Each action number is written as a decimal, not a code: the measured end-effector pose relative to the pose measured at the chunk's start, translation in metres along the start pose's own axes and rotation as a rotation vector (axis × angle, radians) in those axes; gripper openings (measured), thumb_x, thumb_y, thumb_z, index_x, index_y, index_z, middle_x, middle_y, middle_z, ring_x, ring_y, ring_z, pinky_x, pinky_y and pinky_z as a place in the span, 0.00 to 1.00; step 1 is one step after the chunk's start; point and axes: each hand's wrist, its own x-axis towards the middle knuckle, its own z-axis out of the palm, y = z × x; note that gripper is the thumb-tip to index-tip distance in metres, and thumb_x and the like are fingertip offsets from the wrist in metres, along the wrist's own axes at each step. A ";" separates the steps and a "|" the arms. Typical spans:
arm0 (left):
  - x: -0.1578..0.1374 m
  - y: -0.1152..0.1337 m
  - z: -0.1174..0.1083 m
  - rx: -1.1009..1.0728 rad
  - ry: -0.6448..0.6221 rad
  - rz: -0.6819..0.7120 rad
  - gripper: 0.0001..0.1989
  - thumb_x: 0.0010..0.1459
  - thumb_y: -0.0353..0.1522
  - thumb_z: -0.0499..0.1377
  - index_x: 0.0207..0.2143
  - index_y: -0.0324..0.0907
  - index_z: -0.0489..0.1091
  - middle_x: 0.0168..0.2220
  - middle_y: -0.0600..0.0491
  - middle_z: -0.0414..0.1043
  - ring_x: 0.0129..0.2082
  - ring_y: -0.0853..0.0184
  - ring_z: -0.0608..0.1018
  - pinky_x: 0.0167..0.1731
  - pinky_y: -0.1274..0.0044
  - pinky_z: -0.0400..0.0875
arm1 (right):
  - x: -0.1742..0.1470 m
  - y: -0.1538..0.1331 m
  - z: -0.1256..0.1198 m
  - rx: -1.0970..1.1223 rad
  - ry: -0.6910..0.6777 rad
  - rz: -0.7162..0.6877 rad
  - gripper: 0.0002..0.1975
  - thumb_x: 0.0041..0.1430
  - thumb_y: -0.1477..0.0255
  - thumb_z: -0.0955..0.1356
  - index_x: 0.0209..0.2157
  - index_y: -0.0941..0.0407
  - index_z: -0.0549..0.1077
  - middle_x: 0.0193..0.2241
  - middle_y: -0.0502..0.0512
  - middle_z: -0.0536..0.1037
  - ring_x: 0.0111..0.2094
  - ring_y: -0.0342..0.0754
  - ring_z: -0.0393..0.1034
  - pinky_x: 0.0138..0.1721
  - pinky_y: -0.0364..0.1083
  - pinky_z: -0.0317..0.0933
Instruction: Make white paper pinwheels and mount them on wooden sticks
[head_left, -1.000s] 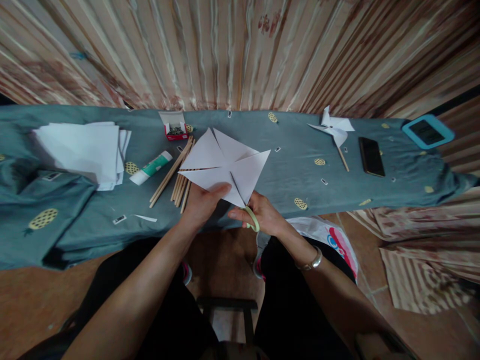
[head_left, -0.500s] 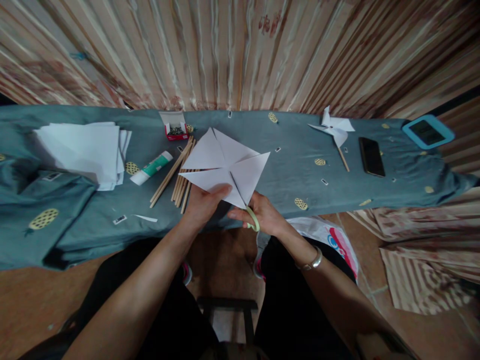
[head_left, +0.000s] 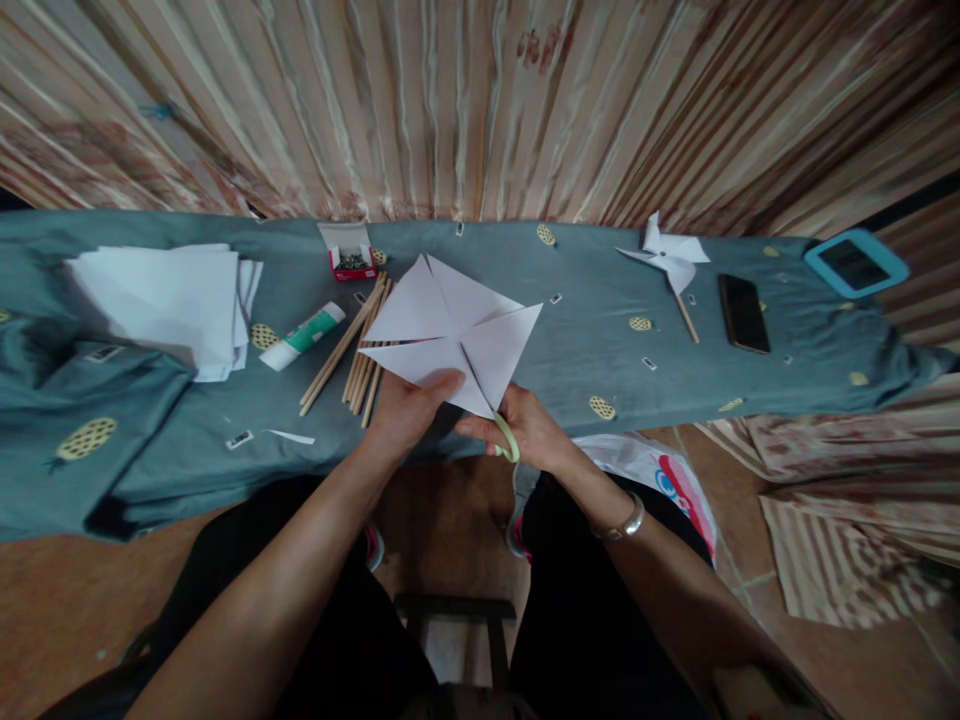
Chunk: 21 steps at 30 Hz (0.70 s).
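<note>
A square sheet of white paper [head_left: 480, 305], slit inward from its corners, is held above the table. My left hand [head_left: 409, 410] grips its near left edge, thumb on top and the other fingers hidden beneath. My right hand [head_left: 525, 425] is closed on the pale green handles of a pair of scissors [head_left: 508, 440] at the sheet's near corner. The scissor blades are mostly hidden at the slit there. Just left of the sheet lie several wooden sticks [head_left: 334, 365], partly covered by the paper.
On the cloth-covered table [head_left: 585, 350] lie a paper stack [head_left: 165, 300], a glue stick [head_left: 304, 337], a red box [head_left: 352, 265] of small dark items, a paper scrap [head_left: 292, 437], a pinwheel [head_left: 671, 262], a phone [head_left: 742, 313] and a blue-framed device [head_left: 856, 263]. A curtain [head_left: 480, 110] hangs behind.
The paper has shifted very slightly to the right. Both hands keep nearly the same position and grip.
</note>
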 end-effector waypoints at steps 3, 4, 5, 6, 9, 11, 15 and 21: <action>0.000 0.001 0.000 -0.001 0.001 -0.011 0.26 0.40 0.35 0.66 0.46 0.41 0.70 0.41 0.48 0.78 0.43 0.56 0.78 0.50 0.63 0.72 | 0.000 -0.001 0.000 0.016 -0.001 0.004 0.19 0.50 0.56 0.75 0.34 0.54 0.68 0.20 0.43 0.69 0.16 0.41 0.68 0.18 0.40 0.60; 0.000 0.001 0.000 -0.003 0.000 -0.008 0.26 0.40 0.35 0.66 0.46 0.41 0.70 0.41 0.48 0.78 0.43 0.56 0.78 0.50 0.63 0.72 | 0.000 -0.002 0.000 0.022 -0.002 0.001 0.19 0.50 0.57 0.75 0.34 0.54 0.68 0.21 0.43 0.69 0.16 0.41 0.68 0.18 0.40 0.60; 0.000 0.001 -0.001 -0.002 0.000 -0.005 0.27 0.40 0.35 0.66 0.46 0.41 0.70 0.40 0.48 0.78 0.43 0.56 0.78 0.49 0.63 0.72 | 0.000 -0.003 0.000 0.023 -0.004 -0.001 0.19 0.50 0.57 0.75 0.34 0.54 0.69 0.21 0.43 0.69 0.17 0.41 0.68 0.18 0.39 0.60; 0.000 0.001 -0.001 0.001 -0.001 -0.004 0.27 0.40 0.35 0.66 0.45 0.40 0.70 0.40 0.48 0.78 0.43 0.56 0.78 0.49 0.63 0.72 | -0.001 -0.003 0.000 0.020 -0.005 -0.002 0.19 0.50 0.57 0.75 0.34 0.55 0.69 0.21 0.43 0.70 0.17 0.40 0.68 0.18 0.39 0.60; -0.001 0.001 -0.001 0.005 -0.005 -0.025 0.26 0.39 0.35 0.66 0.44 0.40 0.70 0.38 0.49 0.78 0.41 0.57 0.78 0.47 0.63 0.73 | -0.001 -0.005 0.000 0.015 -0.010 0.008 0.19 0.50 0.57 0.75 0.35 0.55 0.70 0.23 0.45 0.71 0.17 0.40 0.68 0.18 0.39 0.60; -0.001 0.000 -0.001 -0.003 -0.004 -0.036 0.25 0.40 0.35 0.66 0.43 0.41 0.71 0.38 0.49 0.78 0.41 0.56 0.78 0.47 0.63 0.73 | -0.001 -0.007 0.000 0.029 -0.014 0.017 0.20 0.50 0.56 0.75 0.38 0.55 0.72 0.24 0.45 0.72 0.17 0.40 0.67 0.17 0.39 0.60; -0.001 0.000 -0.001 -0.011 -0.009 -0.030 0.25 0.39 0.35 0.66 0.43 0.41 0.71 0.38 0.49 0.78 0.42 0.56 0.78 0.48 0.64 0.73 | 0.000 -0.007 -0.001 0.022 -0.024 0.017 0.19 0.51 0.57 0.74 0.38 0.56 0.73 0.20 0.44 0.70 0.17 0.40 0.67 0.17 0.39 0.59; 0.000 0.003 -0.001 -0.006 -0.012 -0.027 0.26 0.39 0.34 0.66 0.45 0.39 0.71 0.38 0.48 0.78 0.40 0.57 0.78 0.45 0.65 0.74 | 0.000 0.000 -0.001 0.044 -0.013 0.007 0.20 0.50 0.59 0.75 0.41 0.55 0.73 0.24 0.45 0.73 0.16 0.39 0.66 0.15 0.38 0.60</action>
